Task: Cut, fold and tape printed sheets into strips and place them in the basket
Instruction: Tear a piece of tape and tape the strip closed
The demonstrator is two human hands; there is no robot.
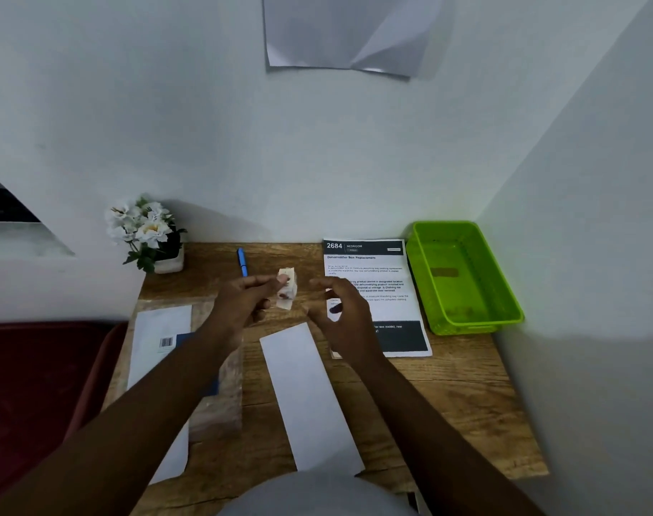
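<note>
A folded white paper strip [310, 396] lies on the wooden desk [448, 404], running from the middle toward me. Above its far end my left hand [243, 303] pinches a short piece of translucent tape [287, 290] that hangs from its fingertips. My right hand [345, 314] hovers just right of the tape with fingers curled apart, holding nothing. Under that hand lies a printed sheet [369, 270] headed "2684". The green plastic basket [503, 288] stands at the far right of the desk, against the wall; it looks to hold nothing.
A blue pen [242, 261] lies at the back of the desk. A small pot of white flowers [150, 232] stands at the back left. A clear plastic sleeve with white papers [161, 340] sits on the left. Walls close the back and right sides.
</note>
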